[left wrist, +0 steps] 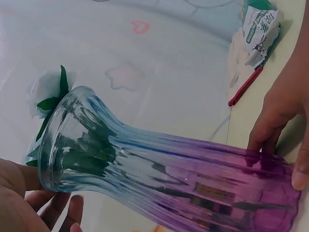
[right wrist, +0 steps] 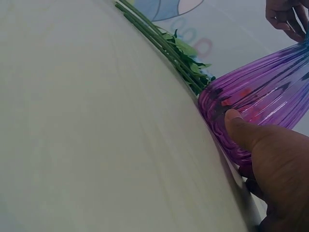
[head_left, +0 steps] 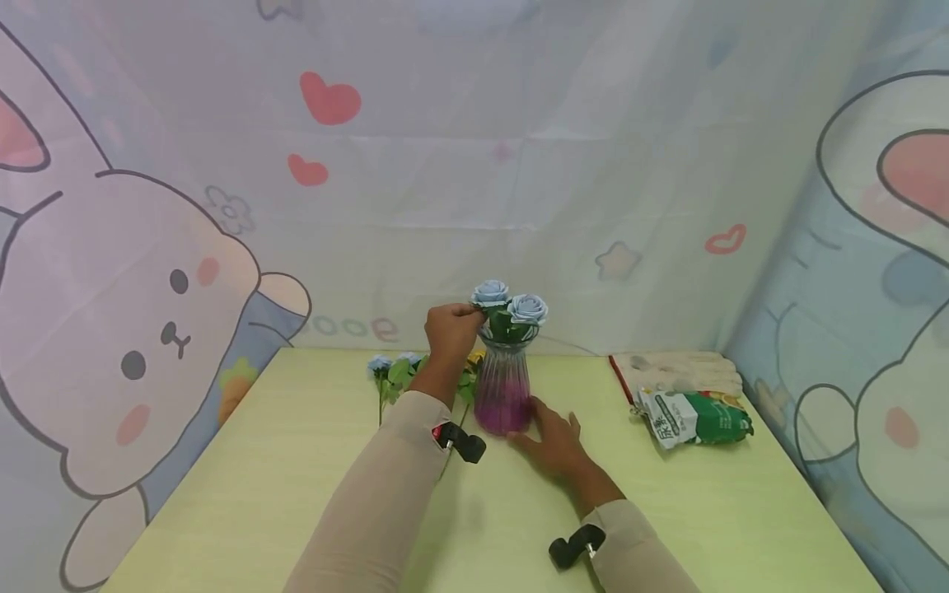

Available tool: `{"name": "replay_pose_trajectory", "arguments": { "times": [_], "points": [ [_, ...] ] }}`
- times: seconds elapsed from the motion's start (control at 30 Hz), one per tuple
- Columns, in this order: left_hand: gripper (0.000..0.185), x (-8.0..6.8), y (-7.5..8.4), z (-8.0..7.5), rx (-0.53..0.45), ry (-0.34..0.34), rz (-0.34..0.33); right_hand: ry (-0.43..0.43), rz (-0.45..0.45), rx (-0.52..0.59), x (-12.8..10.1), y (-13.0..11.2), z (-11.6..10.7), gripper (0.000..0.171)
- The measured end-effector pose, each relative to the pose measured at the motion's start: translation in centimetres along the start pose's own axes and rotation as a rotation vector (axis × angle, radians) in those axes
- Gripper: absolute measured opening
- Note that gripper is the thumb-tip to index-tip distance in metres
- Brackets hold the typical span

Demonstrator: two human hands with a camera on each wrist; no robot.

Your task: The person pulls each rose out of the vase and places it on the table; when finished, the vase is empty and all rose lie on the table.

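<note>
A ribbed glass vase [head_left: 504, 387], clear above and purple below, stands upright on the table with two pale blue artificial roses [head_left: 528, 310] in it. My left hand [head_left: 451, 333] is at the left side of the rim, its fingertips pinching just under the left rose [head_left: 490, 293]; the vase rim [left wrist: 48, 145] partly hides the contact in the left wrist view. My right hand [head_left: 552, 436] grips the vase near its base, with the thumb on the near side of the purple glass [right wrist: 241, 92] and the fingers on the other side.
More blue roses [head_left: 380, 363] with green stems [right wrist: 164, 46] lie left of and behind the vase, and a yellow flower [head_left: 475, 357] shows beside it. At the right are a green-and-white packet [head_left: 697, 418], a pale glove [head_left: 678, 371] and a red stick [head_left: 621, 379]. A printed cloth hangs behind.
</note>
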State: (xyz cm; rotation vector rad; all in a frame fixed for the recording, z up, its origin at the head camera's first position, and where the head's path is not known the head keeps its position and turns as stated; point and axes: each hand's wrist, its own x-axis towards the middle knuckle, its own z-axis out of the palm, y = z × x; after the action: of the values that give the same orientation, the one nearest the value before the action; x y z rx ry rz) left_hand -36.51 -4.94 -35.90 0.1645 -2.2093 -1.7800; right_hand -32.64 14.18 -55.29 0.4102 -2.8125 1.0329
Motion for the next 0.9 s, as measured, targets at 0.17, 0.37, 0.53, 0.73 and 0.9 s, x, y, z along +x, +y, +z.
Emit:
{"name": "replay_pose_trajectory", "arguments": {
  "times": [0.17, 0.37, 0.53, 0.73, 0.9],
  "points": [
    [0.02, 0.0, 0.3, 0.2, -0.017, 0.032, -0.009, -0.003, 0.001, -0.012, 0.0, -0.2, 0.0, 0.083],
    [0.026, 0.0, 0.5, -0.4, -0.041, 0.004, 0.079, 0.004, -0.001, -0.005, 0.0, -0.2, 0.0, 0.084],
    [0.026, 0.3, 1.0, -1.3, -0.039, -0.006, 0.125, 0.001, -0.003, -0.008, 0.0, -0.2, 0.2, 0.085],
    [0.024, 0.4, 1.8, -2.0, -0.11, -0.121, 0.1, 0.004, -0.004, -0.021, 0.0, -0.4, 0.0, 0.084],
    [0.029, 0.1, 2.5, -2.5, -0.192, -0.216, 0.051, -0.007, -0.001, -0.02, -0.1, -0.4, 0.0, 0.083]
  ]
}}
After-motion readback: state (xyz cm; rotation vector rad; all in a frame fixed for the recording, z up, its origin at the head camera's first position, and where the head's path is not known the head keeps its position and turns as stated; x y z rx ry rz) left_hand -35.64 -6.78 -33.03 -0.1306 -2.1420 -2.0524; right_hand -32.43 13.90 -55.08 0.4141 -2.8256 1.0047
